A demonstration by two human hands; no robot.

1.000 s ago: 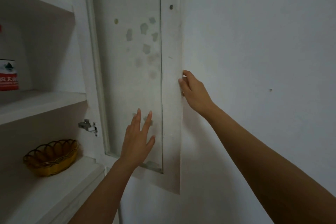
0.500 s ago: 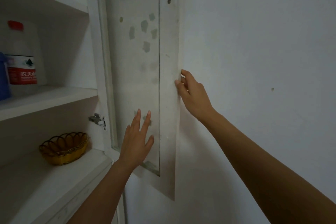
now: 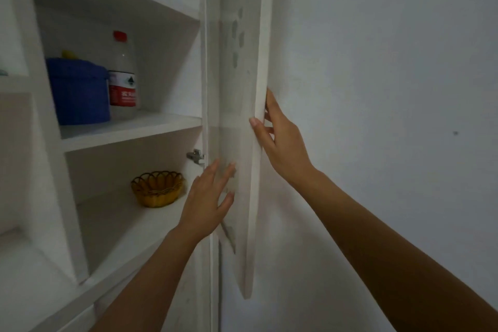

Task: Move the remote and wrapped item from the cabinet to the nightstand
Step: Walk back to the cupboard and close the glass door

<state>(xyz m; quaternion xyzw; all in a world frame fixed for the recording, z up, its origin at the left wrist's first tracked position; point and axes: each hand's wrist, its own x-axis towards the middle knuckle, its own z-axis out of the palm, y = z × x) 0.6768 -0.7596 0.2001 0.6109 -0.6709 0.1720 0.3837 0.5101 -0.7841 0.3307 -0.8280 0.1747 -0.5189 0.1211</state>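
Note:
The white cabinet (image 3: 129, 129) stands with its glass-paned door (image 3: 242, 143) swung partly away from the wall. My right hand (image 3: 283, 148) grips the door's outer edge, thumb on the front and fingers behind it. Flat against the inner side of the glass rests my left hand (image 3: 207, 199), fingers spread and holding nothing. No remote and no wrapped item shows on the shelves in view.
On the upper shelf stand a blue tub (image 3: 78, 91) and a clear bottle with a red cap and red label (image 3: 122, 73). A yellow woven basket (image 3: 157, 188) sits on the lower shelf. A bare white wall (image 3: 377, 89) fills the right side.
The door has swung away from the wall toward the cabinet, and the view has turned left, showing more of the shelves. My right thumb has come round onto the door's front.

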